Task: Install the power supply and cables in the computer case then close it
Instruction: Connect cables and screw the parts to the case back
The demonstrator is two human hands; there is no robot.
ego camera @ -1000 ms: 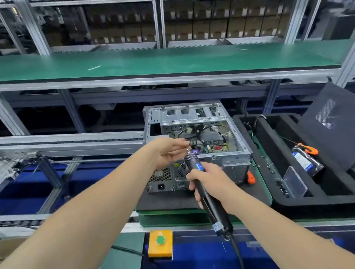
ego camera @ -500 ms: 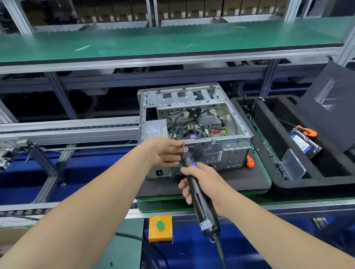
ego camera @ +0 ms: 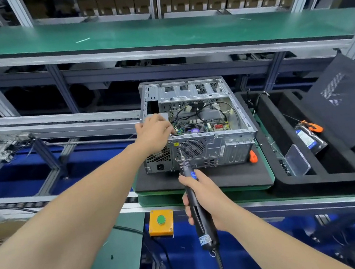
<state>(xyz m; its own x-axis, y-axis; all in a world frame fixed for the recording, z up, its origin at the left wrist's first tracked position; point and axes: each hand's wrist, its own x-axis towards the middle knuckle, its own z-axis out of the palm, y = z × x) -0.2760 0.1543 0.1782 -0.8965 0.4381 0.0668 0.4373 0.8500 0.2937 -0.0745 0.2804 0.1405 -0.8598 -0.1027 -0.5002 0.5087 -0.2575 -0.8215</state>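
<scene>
The computer case [ego camera: 230, 147] lies on its side on a black mat [ego camera: 223, 178] at the middle of the line, its open face up and its rear panel toward the person. The power supply [ego camera: 158, 158] already sits in the case's 8 o'clock corner, grille and socket showing through the rear panel. The left hand [ego camera: 154, 133] rests on top of it with fingers curled over its edge, holding it in place. The right hand [ego camera: 206, 201] is wrapped tight round an electric screwdriver [ego camera: 205, 233], whose bit points at 12 o'clock and meets the rear panel just beside the supply — a fixing screw looks to be the step in hand, though no screw can be made out.

Cables [ego camera: 205, 112] loop loosely over the board; whether they are plugged cannot be told. The case is not closed, and no side panel can be picked out. So the job seems roughly midway — the remaining screws, the cabling and the closing are left. A black foam tray [ego camera: 327, 181] sits at 3 o'clock of the case.
</scene>
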